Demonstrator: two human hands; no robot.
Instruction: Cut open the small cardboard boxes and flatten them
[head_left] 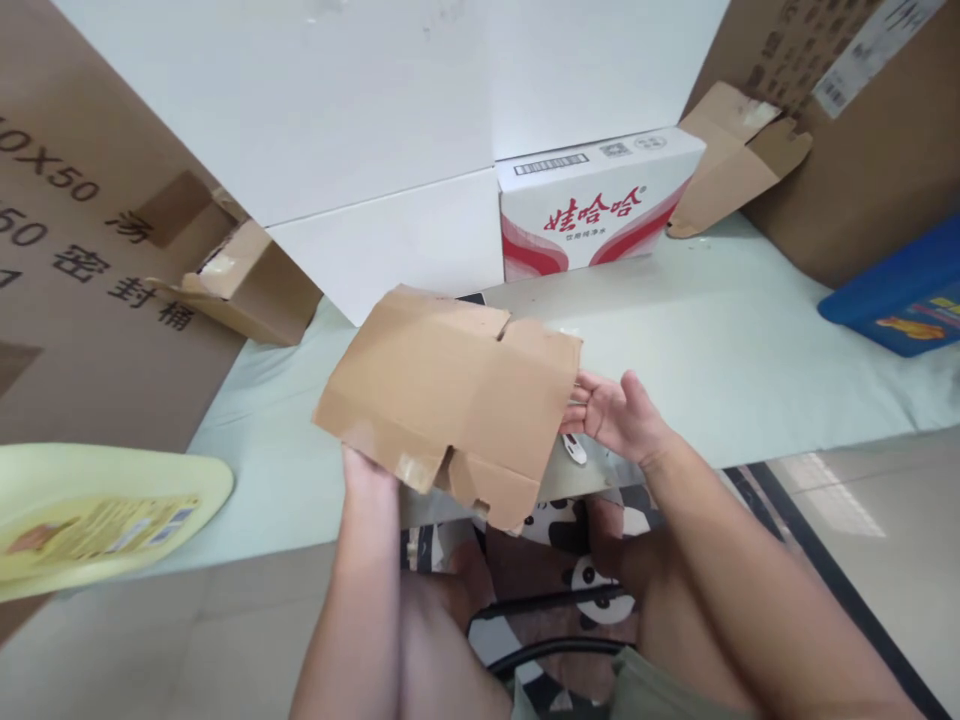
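A flattened brown cardboard box [450,385] with slots and flaps is held up, tilted, over the front of the cloth-covered table [720,350]. My left hand [369,475] supports it from below at its left lower edge, and the fingers are hidden beneath the board. At the right edge of the board is my right hand [619,415], palm up, thumb apart and fingers stretched. Its fingertips reach the board's edge; whether they touch it I cannot tell. A small white tool [574,449] lies on the table below this hand, partly covered by the cardboard.
White boxes [390,240] and a white-and-red carton [592,215] stand at the back. Small cardboard boxes sit at the left [259,285] and right [724,160]. A pale green container [112,510] is at the left front, a blue one [900,290] at the right.
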